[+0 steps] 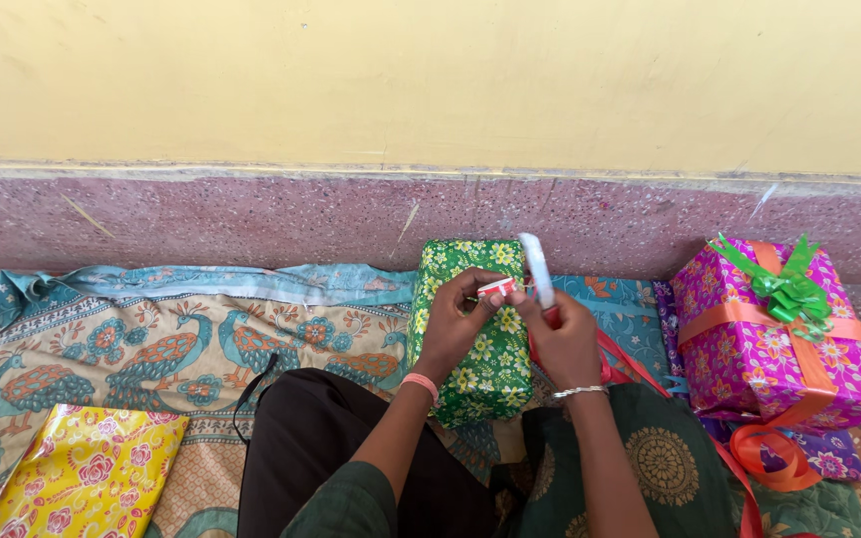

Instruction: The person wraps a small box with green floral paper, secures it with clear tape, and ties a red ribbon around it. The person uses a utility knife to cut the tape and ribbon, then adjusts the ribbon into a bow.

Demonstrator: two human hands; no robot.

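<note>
Green flowered gift box [480, 374] lies on the peacock-print cloth [151, 349] between your knees, its far end near the pink speckled wall base [251, 219]. Your left hand [455, 324] rests on its top, fingers pinched shut on a small red-and-white piece [496, 287]. Your right hand [562, 339] is closed around a white tape dispenser [536, 267], held upright just beside that piece. A pink wrapped box [769, 339] with a green bow [789, 284] sits to your right, a yellow flowered parcel [82, 478] to your left.

light: bright, even daylight | shadows: soft | focus: sharp | edges: slightly bowed
</note>
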